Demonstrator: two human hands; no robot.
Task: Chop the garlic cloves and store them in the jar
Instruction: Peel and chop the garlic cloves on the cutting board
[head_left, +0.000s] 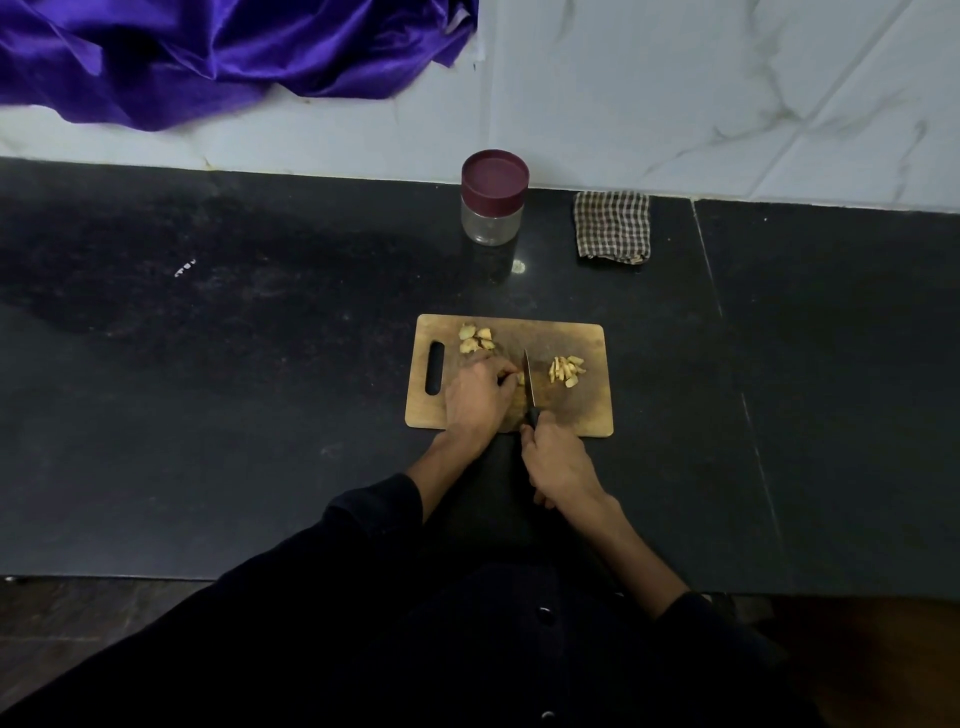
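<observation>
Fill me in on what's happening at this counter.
A person is chopping garlic on a wooden cutting board. The right hand grips a knife, its blade down beside a clove that the left hand holds. Cut pieces lie right of the blade; whole cloves wait at the board's far left. The jar stands behind, lid on, beside a checked cloth.
</observation>
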